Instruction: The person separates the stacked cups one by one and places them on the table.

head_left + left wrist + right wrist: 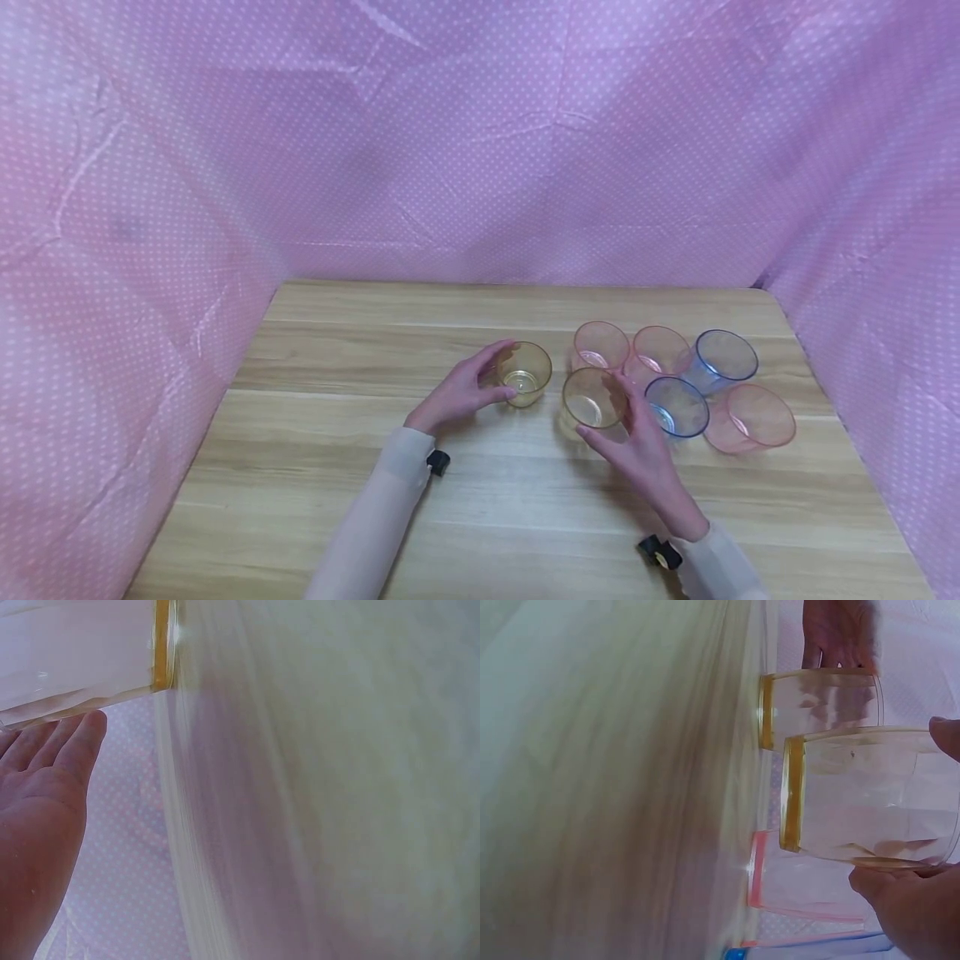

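Near the middle of the table my left hand [457,390] grips a clear yellow cup [534,364] by its left side, thumb in front and fingers behind. This cup stands upright; whether its base touches the wood I cannot tell. Just to the right, my right hand [647,450] holds a second yellow cup [870,795] between thumb and fingers, upright and a little above the table. Close by that hand stands a blue cup [684,408]. Behind it are two pink cups, one left [602,340] and one right [662,346].
Further right stand another blue cup [727,354] at the back and a pink cup [761,417] in front. All rest on a light wooden table [337,492]. Pink dotted cloth [465,150] hangs around its back and sides.
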Demonstrator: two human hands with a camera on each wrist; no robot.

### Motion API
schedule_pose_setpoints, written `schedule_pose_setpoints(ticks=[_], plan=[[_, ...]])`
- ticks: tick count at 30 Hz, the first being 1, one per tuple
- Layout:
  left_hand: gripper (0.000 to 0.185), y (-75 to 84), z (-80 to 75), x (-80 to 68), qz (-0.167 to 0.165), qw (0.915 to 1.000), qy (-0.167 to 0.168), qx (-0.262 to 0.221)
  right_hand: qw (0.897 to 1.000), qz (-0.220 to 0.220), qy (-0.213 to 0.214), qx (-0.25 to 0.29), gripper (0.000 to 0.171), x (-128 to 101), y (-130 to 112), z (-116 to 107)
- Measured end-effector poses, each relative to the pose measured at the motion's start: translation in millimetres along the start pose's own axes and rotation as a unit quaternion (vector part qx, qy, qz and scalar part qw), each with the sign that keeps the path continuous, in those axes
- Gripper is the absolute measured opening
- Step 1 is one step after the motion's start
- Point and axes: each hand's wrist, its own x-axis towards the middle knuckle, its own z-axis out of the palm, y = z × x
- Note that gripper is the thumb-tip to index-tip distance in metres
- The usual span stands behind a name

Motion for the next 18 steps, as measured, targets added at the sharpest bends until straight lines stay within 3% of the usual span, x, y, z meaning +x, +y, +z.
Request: schedule_pose_setpoints(ticks=[10, 18], plan=[[0.08, 0.0, 0.2, -0.2, -0.002, 1.0, 0.002, 0.003, 1.0, -0.014, 0.0, -0.017, 0.089, 1.2, 7.0, -1.7], [0.08, -0.8, 0.0, 0.4, -0.002, 1.0, 0.001, 0.001, 1.0, 0.015, -0.007, -0.014, 0.086, -0.9, 4.5, -4.7]])
